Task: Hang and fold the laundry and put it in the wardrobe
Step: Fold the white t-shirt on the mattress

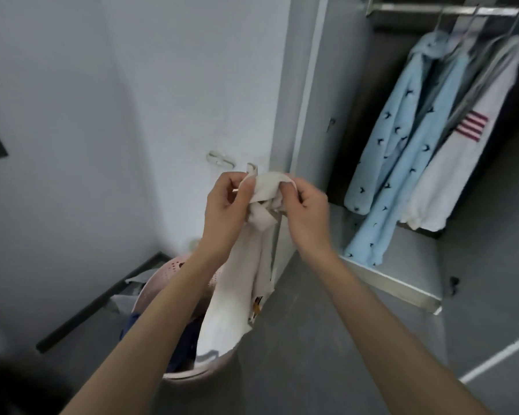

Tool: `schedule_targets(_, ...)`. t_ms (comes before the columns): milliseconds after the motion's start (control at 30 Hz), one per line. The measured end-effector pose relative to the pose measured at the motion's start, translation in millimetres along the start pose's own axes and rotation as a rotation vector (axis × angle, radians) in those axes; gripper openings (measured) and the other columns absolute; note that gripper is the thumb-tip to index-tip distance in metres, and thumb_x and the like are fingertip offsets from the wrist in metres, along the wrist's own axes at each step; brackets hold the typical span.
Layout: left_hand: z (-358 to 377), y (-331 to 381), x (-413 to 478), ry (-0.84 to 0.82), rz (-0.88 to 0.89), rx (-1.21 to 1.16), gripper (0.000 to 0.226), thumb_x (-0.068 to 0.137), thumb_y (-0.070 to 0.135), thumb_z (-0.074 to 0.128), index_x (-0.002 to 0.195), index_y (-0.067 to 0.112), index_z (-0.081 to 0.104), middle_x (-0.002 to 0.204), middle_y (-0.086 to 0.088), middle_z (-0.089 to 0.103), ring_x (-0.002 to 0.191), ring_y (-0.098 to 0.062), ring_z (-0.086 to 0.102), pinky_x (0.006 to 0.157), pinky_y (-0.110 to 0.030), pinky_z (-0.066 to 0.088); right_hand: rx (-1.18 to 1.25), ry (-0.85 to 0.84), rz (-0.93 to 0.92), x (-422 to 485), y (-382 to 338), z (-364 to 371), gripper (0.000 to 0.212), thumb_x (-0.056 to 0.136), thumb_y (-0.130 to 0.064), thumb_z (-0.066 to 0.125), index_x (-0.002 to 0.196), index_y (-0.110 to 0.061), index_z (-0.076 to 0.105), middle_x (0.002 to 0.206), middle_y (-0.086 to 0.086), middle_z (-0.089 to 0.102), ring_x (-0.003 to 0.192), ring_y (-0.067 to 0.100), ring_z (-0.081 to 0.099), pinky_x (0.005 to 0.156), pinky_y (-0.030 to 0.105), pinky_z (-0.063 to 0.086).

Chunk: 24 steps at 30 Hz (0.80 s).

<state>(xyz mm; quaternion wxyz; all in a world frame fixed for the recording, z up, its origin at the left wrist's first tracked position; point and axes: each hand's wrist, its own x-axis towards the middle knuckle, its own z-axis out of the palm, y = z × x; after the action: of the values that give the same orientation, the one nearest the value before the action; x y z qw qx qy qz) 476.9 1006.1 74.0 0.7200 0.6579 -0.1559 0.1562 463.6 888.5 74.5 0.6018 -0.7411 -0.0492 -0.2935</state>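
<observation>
Home, prob. bedroom/closet corner. Open wardrobe (321, 115) had metal rail (432, 9) up top w/ hangers (468, 22) on it. Lt-blue robe (402, 139) w/ small dark print hung there, white garment (450, 181) w/ red-striped patch just beside it. Pink perforated laundry basket (174, 263) stood on grey floor (312, 339) near wardrobe, dark clothes inside. Plain white wall (162, 85) behind, small hook (219, 160) fixed on it.

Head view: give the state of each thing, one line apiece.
pale garment, held up, bunched at top, hanging down.
left hand, grips its top.
right hand, grips its top.
pink basket, holds dark blue clothes.
wardrobe, open.
blue robe, hung on rail.
white robe, hung on rail.
</observation>
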Motion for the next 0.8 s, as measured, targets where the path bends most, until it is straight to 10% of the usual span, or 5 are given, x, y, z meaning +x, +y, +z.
schedule_targets(267,25,93,-39,-0.288,-0.114,-0.339,0.035,0.095,0.033,0.050,0.125,0.015,0.050,0.122,-0.004,0.058,0.110,-0.014,0.059,0.093,-0.032,0.049,0.206,0.241,0.030,-31,-115,-67,0.029,0.098,-0.018,0.048,0.077,-0.025,0.066,0.075,-0.005,0.065,0.070,0.007,0.060,0.070,0.029,0.052)
schedule_targets(400,24,93,-68,-0.446,-0.002,0.118,0.085,0.071,0.043,0.076,0.141,0.035,0.027,0.140,0.012,0.032,0.124,-0.007,0.040,0.100,-0.030,0.041,0.392,0.287,0.090,-54,-146,-99,0.028,0.100,-0.019,0.044,0.080,-0.015,0.064,0.076,-0.001,0.065,0.066,0.006,0.061,0.059,0.017,0.051)
schedule_targets(500,28,63,-99,-0.576,-0.034,0.405,0.096,0.067,0.038,0.081,0.143,0.030,0.022,0.134,0.012,0.035,0.123,-0.009,0.038,0.101,-0.032,0.037,0.489,0.304,0.141,-73,-161,-116,0.028,0.100,-0.018,0.043,0.081,-0.012,0.061,0.078,0.001,0.064,0.069,0.008,0.061,0.066,0.020,0.053)
schedule_targets(633,38,38,-127,-0.517,-0.094,0.454,0.023,0.089,0.037,0.059,0.096,0.016,0.060,0.095,-0.003,0.066,0.089,-0.023,0.063,0.079,-0.036,0.050,0.451,0.327,0.163,-96,-165,-137,0.026,0.100,-0.020,0.044,0.085,-0.013,0.064,0.083,0.001,0.066,0.075,0.008,0.063,0.073,0.020,0.054)
schedule_targets(800,59,56,-137,-0.523,-0.006,0.425,0.036,0.091,0.034,0.056,0.067,0.010,0.046,0.063,-0.002,0.046,0.057,-0.014,0.042,0.050,-0.019,0.030,-0.050,0.449,0.117,-99,-140,-177,0.027,0.097,-0.021,0.047,0.099,0.003,0.060,0.096,0.021,0.062,0.083,0.020,0.056,0.085,0.038,0.053)
